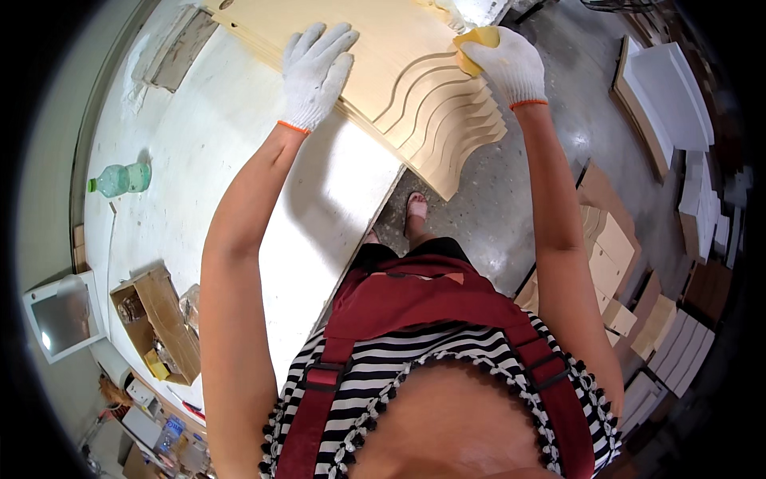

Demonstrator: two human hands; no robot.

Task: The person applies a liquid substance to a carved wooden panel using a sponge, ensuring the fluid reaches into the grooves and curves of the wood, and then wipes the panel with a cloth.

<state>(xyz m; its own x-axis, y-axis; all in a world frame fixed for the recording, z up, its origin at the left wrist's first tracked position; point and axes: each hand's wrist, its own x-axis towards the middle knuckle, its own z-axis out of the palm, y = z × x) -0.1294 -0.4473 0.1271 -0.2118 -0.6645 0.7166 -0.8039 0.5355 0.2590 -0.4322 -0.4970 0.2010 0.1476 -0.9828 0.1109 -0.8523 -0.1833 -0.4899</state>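
— Panels [431, 104], pale wood with wavy stepped edges, lie stacked and fanned at the far right corner of the bench [239, 144], the curved ends overhanging its right edge above the floor [511, 199].

— And the hands?

— The right hand [511, 64], in a white knit glove, is closed around a yellow sanding sponge [477, 44] and presses it onto the far end of the wavy edges. The left hand [315, 72], gloved as well, lies flat with fingers spread on the top panel, holding the stack down.

— How far along does the work look?

— Hard to judge. The sponge sits at the far end of the curves, and the near ends toward the overhang are untouched by it right now; I cannot tell smoothed wood from raw. My guess is that much of the edge is left.

— Anything else around?

— A green plastic bottle [120, 178] lies near the bench's left edge, an open cardboard box [159, 319] sits at its near left corner, and more cut wooden pieces [622, 295] are stacked on the floor to the right.
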